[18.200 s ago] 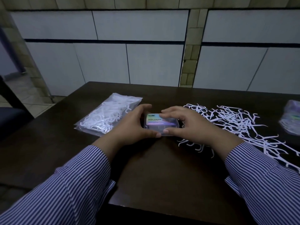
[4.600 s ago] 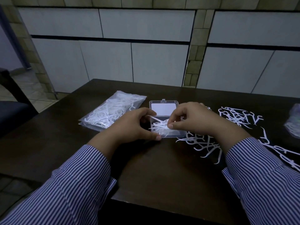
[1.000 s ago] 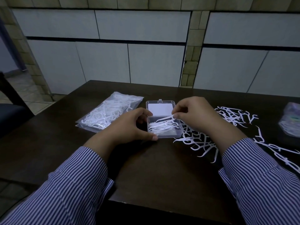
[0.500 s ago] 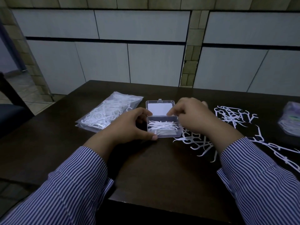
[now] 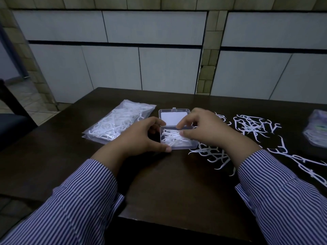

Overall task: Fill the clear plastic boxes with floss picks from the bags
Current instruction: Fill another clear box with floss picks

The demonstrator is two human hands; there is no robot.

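Note:
A clear plastic box [image 5: 184,146] stands open on the dark table [image 5: 168,188], its lid [image 5: 174,116] lying back flat. Several white floss picks [image 5: 170,137] lie inside it. My left hand [image 5: 141,137] grips the box's left side, thumb along the near edge. Over the box's right half, my right hand [image 5: 203,131] has thumb and fingers curled down onto the picks inside. Loose floss picks [image 5: 247,126] are scattered on the table to the right. A sealed bag of floss picks [image 5: 116,121] lies to the left.
Another bag [image 5: 316,129] lies at the table's far right edge, blurred. A dark chair [image 5: 12,124] stands off the table's left side. A tiled wall rises behind the table. The table's near edge runs just below my sleeves.
My right hand has come down from the box's back edge into the box, onto the picks. The left hand and the box have stayed in place.

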